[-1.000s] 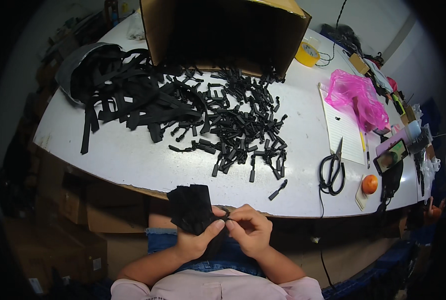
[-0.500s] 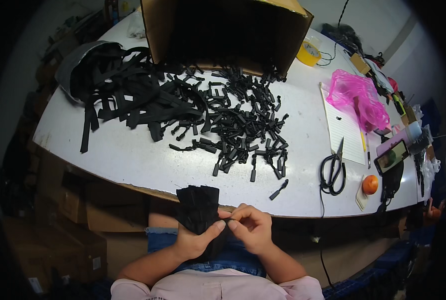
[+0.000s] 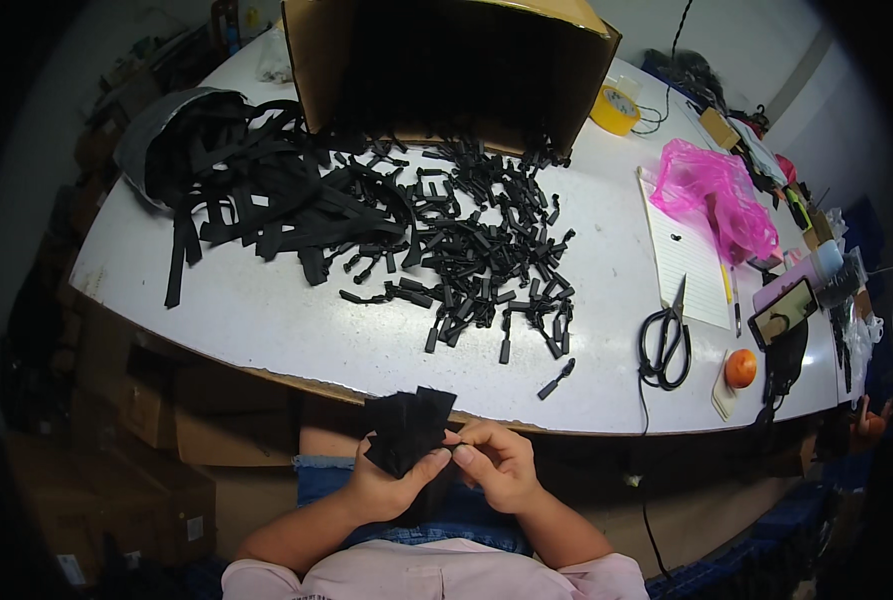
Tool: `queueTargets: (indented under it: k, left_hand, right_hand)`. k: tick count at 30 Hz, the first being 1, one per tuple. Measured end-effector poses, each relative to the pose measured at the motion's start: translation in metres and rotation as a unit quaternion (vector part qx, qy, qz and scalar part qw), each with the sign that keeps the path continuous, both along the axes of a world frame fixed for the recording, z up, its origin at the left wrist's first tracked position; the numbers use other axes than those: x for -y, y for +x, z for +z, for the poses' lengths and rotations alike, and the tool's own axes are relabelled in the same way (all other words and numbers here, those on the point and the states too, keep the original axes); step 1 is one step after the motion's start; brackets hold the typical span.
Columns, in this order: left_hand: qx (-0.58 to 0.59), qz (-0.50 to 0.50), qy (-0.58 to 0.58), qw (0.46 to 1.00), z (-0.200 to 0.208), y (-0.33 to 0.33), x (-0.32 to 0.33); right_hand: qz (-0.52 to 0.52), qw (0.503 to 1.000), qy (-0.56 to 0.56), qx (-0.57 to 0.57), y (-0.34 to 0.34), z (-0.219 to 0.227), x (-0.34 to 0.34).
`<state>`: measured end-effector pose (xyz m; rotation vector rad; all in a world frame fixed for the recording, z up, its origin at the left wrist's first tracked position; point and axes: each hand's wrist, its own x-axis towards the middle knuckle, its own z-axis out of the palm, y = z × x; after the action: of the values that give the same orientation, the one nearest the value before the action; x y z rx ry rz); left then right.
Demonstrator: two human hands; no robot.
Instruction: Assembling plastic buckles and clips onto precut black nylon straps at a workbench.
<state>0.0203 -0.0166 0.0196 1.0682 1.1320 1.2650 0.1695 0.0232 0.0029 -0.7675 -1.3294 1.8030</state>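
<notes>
Over my lap, just off the table's near edge, my left hand (image 3: 391,490) is closed around a bunch of black fabric straps (image 3: 406,430), whose cut ends fan upward. My right hand (image 3: 498,468) meets it, thumb and forefinger pinched beside the left thumb tip. Something small and dark sits in that pinch, too covered to make out. On the table ahead lies a heap of small black plastic pieces (image 3: 481,255), with one loose piece (image 3: 556,380) nearest me. Left of the heap, a tangle of black straps (image 3: 286,215) spills from a grey bag (image 3: 146,140).
An open cardboard box (image 3: 451,80) stands behind the heap. To the right lie black-handled scissors (image 3: 664,345), a lined notepad (image 3: 688,265), a pink plastic bag (image 3: 716,200), an orange fruit (image 3: 740,369), a phone (image 3: 783,313) and yellow tape (image 3: 616,110).
The strap bunch in my left hand has tilted to the right and sunk slightly. My right hand has shifted a little left, still pinching at the left thumb.
</notes>
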Motion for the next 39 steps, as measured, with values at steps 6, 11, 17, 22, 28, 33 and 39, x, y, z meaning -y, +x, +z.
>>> queueTargets:
  k: [6,11,17,22,28,33,39]
  left_hand:
    - [0.016,0.003,-0.024,1.000,0.000,-0.002,-0.004]
    - [0.011,0.038,0.005,0.999,0.003,0.002,-0.003]
    - [0.061,0.070,-0.094,0.991,-0.004,-0.011,-0.011]
    - [0.033,0.032,0.019,0.999,-0.022,-0.005,-0.009]
    - [0.115,-0.061,-0.132,0.983,-0.017,-0.010,-0.010]
    - [0.184,-0.064,-0.151,0.969,-0.005,-0.012,-0.008]
    - [0.159,-0.002,-0.049,0.986,-0.008,0.000,-0.005]
  right_hand:
    - [-0.111,0.929,0.348,0.057,-0.004,-0.002,-0.005]
    - [0.025,0.996,0.078,0.038,-0.001,0.007,-0.015]
    - [0.025,0.943,0.287,0.165,-0.007,-0.003,-0.008]
    - [-0.126,0.796,0.548,0.224,-0.025,0.023,-0.017]
    - [-0.148,0.783,0.575,0.186,-0.019,0.009,-0.016]
    - [-0.088,0.967,0.235,0.039,-0.010,0.002,-0.008]
    - [-0.032,0.999,0.037,0.004,-0.007,0.013,-0.007]
